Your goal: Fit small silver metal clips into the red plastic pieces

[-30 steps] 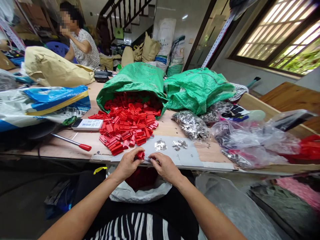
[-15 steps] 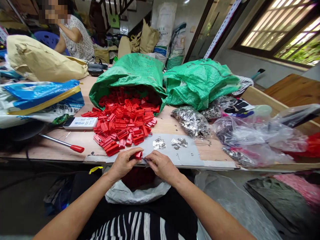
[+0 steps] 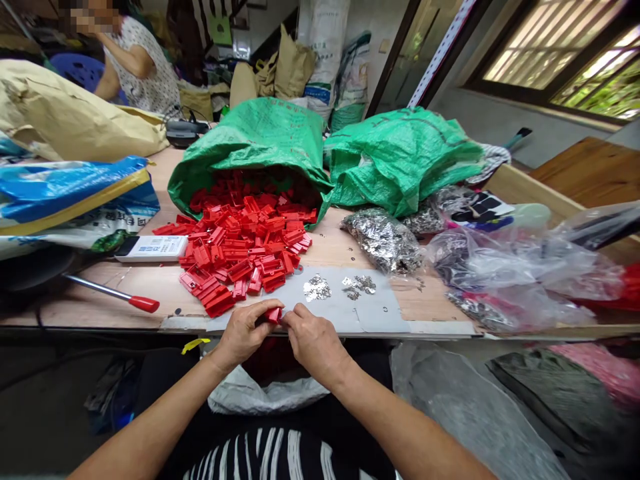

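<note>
My left hand (image 3: 247,331) pinches a small red plastic housing (image 3: 273,315) between thumb and fingers, just above the table's front edge. Against the housing's right end, the fingertips of my right hand (image 3: 314,343) are pressed together; whatever they hold is hidden. Beyond my hands, a heap of similar red plastic housings (image 3: 245,247) spills out of a green woven sack (image 3: 270,133). On a grey sheet (image 3: 300,317) lie two small piles, one of shiny metal plates (image 3: 317,288) and one of small metal pieces (image 3: 358,287). Below my hands, a white sack (image 3: 260,393) hangs open at my lap, with dark red inside.
A red-handled metal lever (image 3: 143,304) sticks out at the left, near a white box (image 3: 153,248). A clear bag of metal parts (image 3: 383,240) and a second green sack (image 3: 400,160) stand right. Plastic bags (image 3: 520,260) fill a wooden tray. Another person (image 3: 143,63) sits behind, left.
My right fingers have closed in on the red housing, and the thin dark piece seen at their tips is now hidden. The view has shifted slightly.
</note>
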